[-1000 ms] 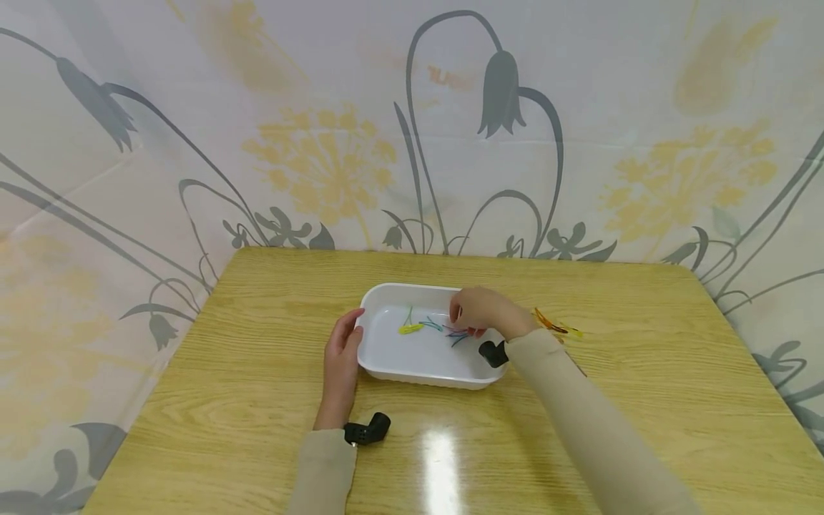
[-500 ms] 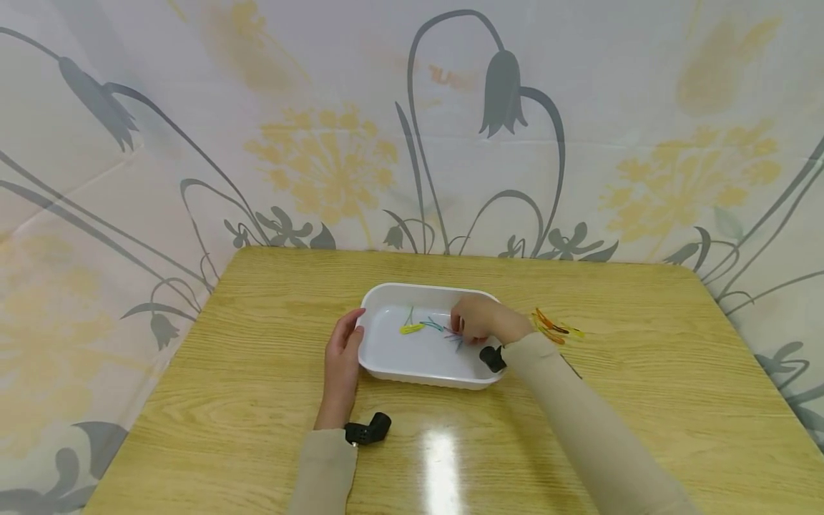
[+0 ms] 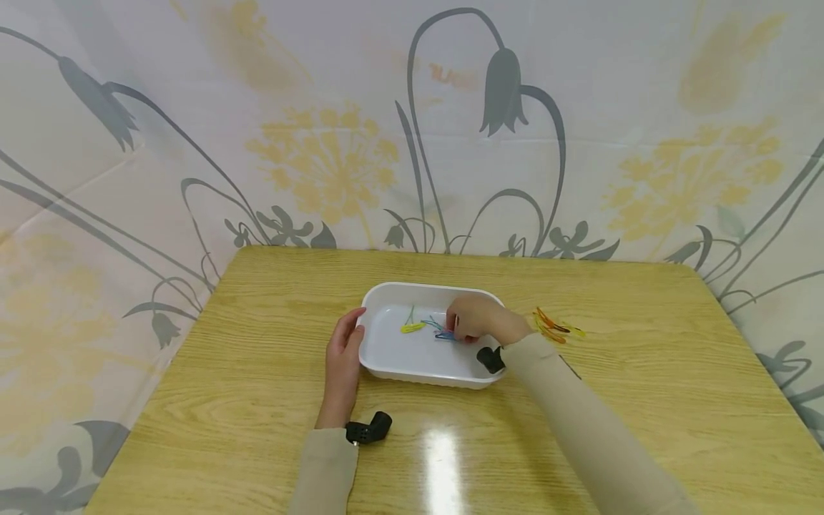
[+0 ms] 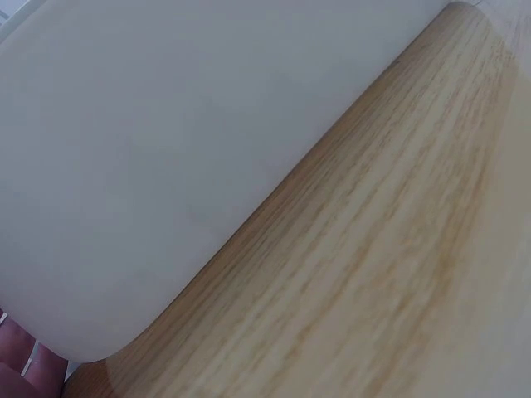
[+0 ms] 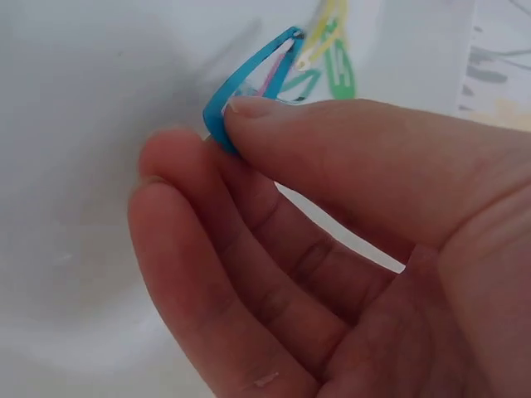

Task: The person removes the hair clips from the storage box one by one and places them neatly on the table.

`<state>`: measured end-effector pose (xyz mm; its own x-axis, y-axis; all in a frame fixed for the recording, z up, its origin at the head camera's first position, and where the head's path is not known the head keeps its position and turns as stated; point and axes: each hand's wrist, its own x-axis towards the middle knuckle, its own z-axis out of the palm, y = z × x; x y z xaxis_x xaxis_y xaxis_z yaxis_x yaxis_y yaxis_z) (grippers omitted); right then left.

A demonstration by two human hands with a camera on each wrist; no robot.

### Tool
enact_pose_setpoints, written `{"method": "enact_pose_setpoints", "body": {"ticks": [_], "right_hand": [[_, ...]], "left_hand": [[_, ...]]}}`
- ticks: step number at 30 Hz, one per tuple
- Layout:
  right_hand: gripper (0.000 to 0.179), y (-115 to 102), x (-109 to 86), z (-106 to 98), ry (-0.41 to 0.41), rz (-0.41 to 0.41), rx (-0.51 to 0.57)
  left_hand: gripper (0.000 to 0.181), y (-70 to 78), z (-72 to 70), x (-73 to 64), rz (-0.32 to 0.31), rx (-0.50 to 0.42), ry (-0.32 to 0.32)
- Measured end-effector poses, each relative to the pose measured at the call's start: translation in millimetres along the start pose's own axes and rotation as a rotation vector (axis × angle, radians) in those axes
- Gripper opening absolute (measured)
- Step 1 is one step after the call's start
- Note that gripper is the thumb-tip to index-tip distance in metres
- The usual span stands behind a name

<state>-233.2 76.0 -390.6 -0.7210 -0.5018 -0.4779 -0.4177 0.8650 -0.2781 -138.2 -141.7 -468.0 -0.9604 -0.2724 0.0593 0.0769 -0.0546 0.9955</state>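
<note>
At the left end of a white plastic tray [image 3: 412, 366], my left hand [image 3: 342, 350] holds the wall and rim. In the left wrist view its fingers [image 4: 43, 371] show by the tray's corner. Over the tray's right half, my right hand [image 3: 476, 318] pinches a blue snap hair clip [image 5: 217, 108] between thumb and fingers. Several other hair clips lie left of that hand: a yellow clip [image 3: 413, 327], a pale green clip [image 3: 410, 313] and a blue-teal cluster [image 3: 440, 330]. The right wrist view shows a green clip [image 5: 338, 66] beyond the thumb.
Several orange and yellow clips [image 3: 552, 327] lie on the wooden table [image 3: 257, 372] right of the tray. A thin dark item [image 3: 570, 368] is partly hidden by the right sleeve [image 3: 566, 400]. Behind the table hangs a flowered cloth [image 3: 360, 143].
My right hand has shifted slightly left within the tray, and the blue clip at its fingers now sits against the teal and pink ones. The left hand keeps its place.
</note>
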Motion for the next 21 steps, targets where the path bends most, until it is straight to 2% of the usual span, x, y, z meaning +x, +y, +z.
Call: {"method": "enact_pose_setpoints", "body": {"ticks": [7, 21], "right_hand": [[0.007, -3, -7.5, -2, 0.014, -0.004, 0.082], [0.008, 2, -40.9, -9, 0.144, -0.128, 0.248]], "left_hand": [[0.027, -0.8, -0.6, 0.7, 0.003, 0.003, 0.002], [0.027, 0.9, -0.9, 0.7, -0.034, -0.006, -0.01]]}}
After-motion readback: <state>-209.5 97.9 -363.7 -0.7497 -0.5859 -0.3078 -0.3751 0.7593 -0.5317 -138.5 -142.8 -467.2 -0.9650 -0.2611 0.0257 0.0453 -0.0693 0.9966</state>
